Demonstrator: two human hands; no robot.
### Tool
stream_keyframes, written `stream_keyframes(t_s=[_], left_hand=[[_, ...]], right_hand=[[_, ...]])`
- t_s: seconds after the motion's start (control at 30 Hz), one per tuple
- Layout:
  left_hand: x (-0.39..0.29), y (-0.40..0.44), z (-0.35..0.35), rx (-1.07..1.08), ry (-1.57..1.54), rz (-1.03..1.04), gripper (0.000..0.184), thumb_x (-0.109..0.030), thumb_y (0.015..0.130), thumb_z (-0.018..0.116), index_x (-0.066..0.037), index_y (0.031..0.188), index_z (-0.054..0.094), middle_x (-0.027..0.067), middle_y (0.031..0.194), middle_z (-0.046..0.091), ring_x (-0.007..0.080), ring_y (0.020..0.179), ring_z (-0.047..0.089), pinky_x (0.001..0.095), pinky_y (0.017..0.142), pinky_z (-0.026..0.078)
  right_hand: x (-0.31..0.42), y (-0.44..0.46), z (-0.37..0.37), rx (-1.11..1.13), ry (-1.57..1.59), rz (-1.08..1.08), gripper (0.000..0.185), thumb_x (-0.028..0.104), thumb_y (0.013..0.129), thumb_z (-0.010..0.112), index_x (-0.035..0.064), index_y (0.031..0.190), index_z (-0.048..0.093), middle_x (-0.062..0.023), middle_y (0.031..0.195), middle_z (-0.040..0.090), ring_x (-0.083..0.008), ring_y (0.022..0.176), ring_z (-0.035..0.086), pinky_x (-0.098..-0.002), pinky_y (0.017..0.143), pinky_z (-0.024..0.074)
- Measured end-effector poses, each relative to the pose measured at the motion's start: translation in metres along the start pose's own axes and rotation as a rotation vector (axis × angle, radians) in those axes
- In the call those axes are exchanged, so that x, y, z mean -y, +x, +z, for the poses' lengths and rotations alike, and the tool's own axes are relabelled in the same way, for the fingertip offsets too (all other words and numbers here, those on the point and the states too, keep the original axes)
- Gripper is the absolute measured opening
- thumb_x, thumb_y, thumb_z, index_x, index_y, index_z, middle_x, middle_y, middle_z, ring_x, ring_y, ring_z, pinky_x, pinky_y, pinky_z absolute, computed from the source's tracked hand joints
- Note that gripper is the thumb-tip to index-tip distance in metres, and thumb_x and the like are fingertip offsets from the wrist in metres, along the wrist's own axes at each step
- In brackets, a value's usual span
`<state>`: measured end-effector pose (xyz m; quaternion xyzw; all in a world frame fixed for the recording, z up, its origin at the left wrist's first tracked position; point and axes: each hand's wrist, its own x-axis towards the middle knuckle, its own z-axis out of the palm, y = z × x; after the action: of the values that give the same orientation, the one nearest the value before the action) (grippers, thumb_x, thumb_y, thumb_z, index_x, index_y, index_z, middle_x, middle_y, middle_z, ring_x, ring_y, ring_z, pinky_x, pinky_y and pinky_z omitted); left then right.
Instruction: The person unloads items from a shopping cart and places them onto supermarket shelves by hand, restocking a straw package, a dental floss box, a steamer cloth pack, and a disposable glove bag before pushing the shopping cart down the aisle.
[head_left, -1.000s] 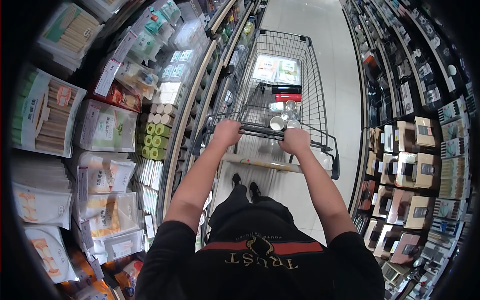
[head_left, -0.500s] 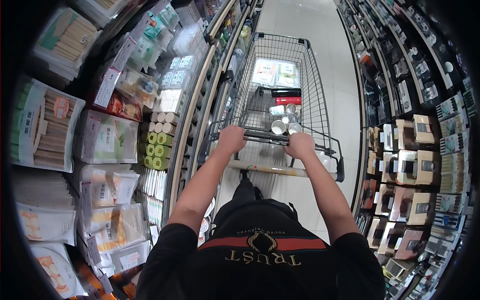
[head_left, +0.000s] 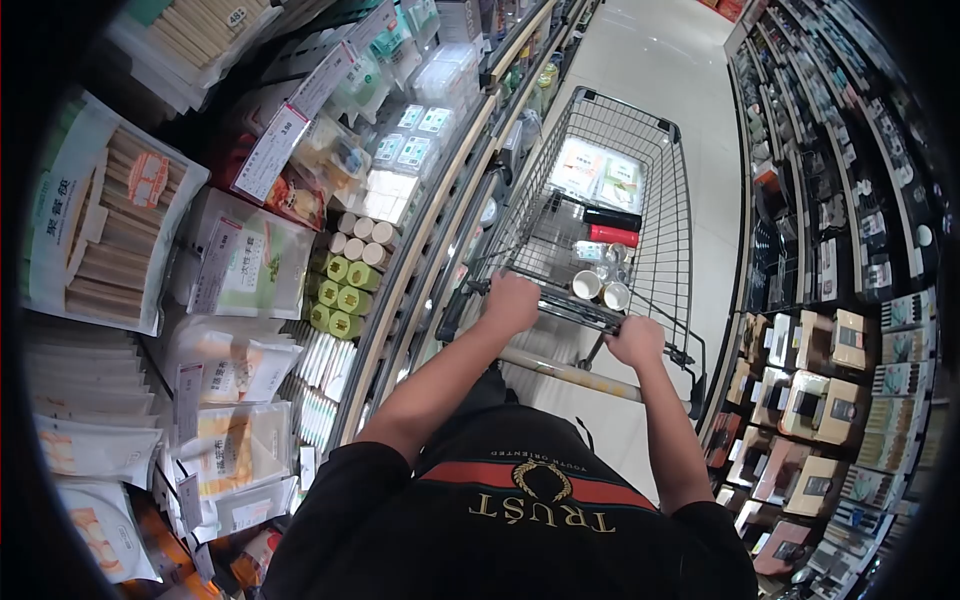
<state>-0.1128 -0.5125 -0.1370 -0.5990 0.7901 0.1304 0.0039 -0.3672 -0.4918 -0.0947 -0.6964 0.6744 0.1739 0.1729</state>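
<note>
My left hand (head_left: 514,303) is wrapped round the dark bar at the near end of a wire shopping cart (head_left: 674,215). Farther right on that same bar, my right hand (head_left: 636,342) is closed too. A pale handle tube (head_left: 570,373) runs below both hands, nearer my body. Inside the cart, two flat white packs, one with orange print (head_left: 578,165) and one with green (head_left: 622,188), lie at the far end. Closer in are a black item (head_left: 612,218), a red cylindrical item (head_left: 613,236) and round white-topped containers (head_left: 586,285), whose kind I cannot make out.
Shelves close in on the left, holding bagged wooden chopsticks (head_left: 125,220), disposable-glove packs (head_left: 250,265) and green-wrapped rolls (head_left: 345,298). Boxed goods (head_left: 806,400) line the right shelf. The tiled floor (head_left: 640,60) of the aisle runs ahead, between the shelves.
The cart and both hands now appear farther right and slightly lower, with the cart angled more to the right. The left shelves fill more of the view. Both hands keep their hold.
</note>
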Motion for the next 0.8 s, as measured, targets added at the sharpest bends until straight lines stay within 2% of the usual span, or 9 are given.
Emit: stream_keyframes(t_s=[0.13, 0.23, 0.3, 0.5, 0.63, 0.7, 0.8], left_hand=[[0.003, 0.004, -0.005, -0.007, -0.034, 0.010, 0.012, -0.017, 0.075, 0.070, -0.009, 0.081, 0.075, 0.0112, 0.088, 0.072, 0.0305, 0.093, 0.067, 0.0504, 0.092, 0.043], [0.008, 0.011, -0.006, -0.003, -0.040, 0.000, 0.011, -0.016, 0.074, 0.071, -0.009, 0.081, 0.076, 0.0113, 0.087, 0.072, 0.0305, 0.098, 0.066, 0.0510, 0.093, 0.042], [0.011, 0.014, -0.007, 0.035, -0.044, 0.030, 0.014, -0.015, 0.078, 0.067, -0.009, 0.087, 0.077, 0.0114, 0.094, 0.073, 0.0298, 0.108, 0.061, 0.0562, 0.101, 0.038], [0.021, 0.023, -0.014, 0.060, -0.070, 0.026, 0.015, -0.014, 0.078, 0.067, -0.008, 0.088, 0.077, 0.0123, 0.097, 0.072, 0.0295, 0.112, 0.058, 0.0581, 0.102, 0.036], [0.027, 0.029, -0.014, 0.075, -0.101, 0.032, 0.017, -0.015, 0.079, 0.067, -0.008, 0.090, 0.077, 0.0116, 0.099, 0.072, 0.0297, 0.112, 0.058, 0.0575, 0.103, 0.036], [0.028, 0.031, -0.016, 0.097, -0.057, 0.027, 0.025, -0.026, 0.076, 0.076, -0.009, 0.095, 0.076, 0.0114, 0.101, 0.072, 0.0283, 0.112, 0.058, 0.0502, 0.100, 0.038], [0.030, 0.032, -0.020, 0.100, -0.091, 0.041, 0.026, -0.026, 0.077, 0.076, -0.009, 0.095, 0.075, 0.0116, 0.103, 0.071, 0.0282, 0.114, 0.058, 0.0495, 0.100, 0.038]], right_hand=[[0.001, 0.007, 0.002, -0.018, 0.003, -0.001, 0.030, 0.041, 0.078, 0.069, 0.0140, 0.087, 0.079, -0.0119, 0.085, 0.075, -0.0295, 0.086, 0.072, -0.0420, 0.077, 0.0583], [0.002, 0.012, 0.002, -0.088, 0.019, -0.034, 0.030, 0.041, 0.077, 0.070, 0.0120, 0.081, 0.077, -0.0130, 0.078, 0.073, -0.0307, 0.079, 0.072, -0.0424, 0.071, 0.0572], [0.004, 0.015, 0.002, -0.091, 0.016, -0.022, 0.029, 0.040, 0.076, 0.070, 0.0120, 0.080, 0.077, -0.0129, 0.077, 0.073, -0.0308, 0.077, 0.072, -0.0428, 0.070, 0.0572], [0.013, 0.022, -0.002, -0.102, 0.000, -0.005, 0.028, 0.039, 0.076, 0.071, 0.0123, 0.079, 0.077, -0.0127, 0.076, 0.073, -0.0311, 0.075, 0.071, -0.0435, 0.070, 0.0570], [0.018, 0.026, -0.004, -0.107, 0.002, 0.009, 0.027, 0.039, 0.076, 0.071, 0.0125, 0.079, 0.077, -0.0126, 0.075, 0.072, -0.0311, 0.075, 0.071, -0.0435, 0.070, 0.0570], [0.018, 0.029, -0.002, -0.120, 0.013, 0.011, 0.026, 0.037, 0.075, 0.071, 0.0127, 0.078, 0.077, -0.0126, 0.075, 0.072, -0.0311, 0.075, 0.071, -0.0434, 0.070, 0.0570], [0.021, 0.031, -0.004, -0.109, 0.012, 0.040, 0.024, 0.036, 0.073, 0.073, 0.0124, 0.077, 0.076, -0.0124, 0.074, 0.072, -0.0314, 0.075, 0.071, -0.0432, 0.070, 0.0570]])
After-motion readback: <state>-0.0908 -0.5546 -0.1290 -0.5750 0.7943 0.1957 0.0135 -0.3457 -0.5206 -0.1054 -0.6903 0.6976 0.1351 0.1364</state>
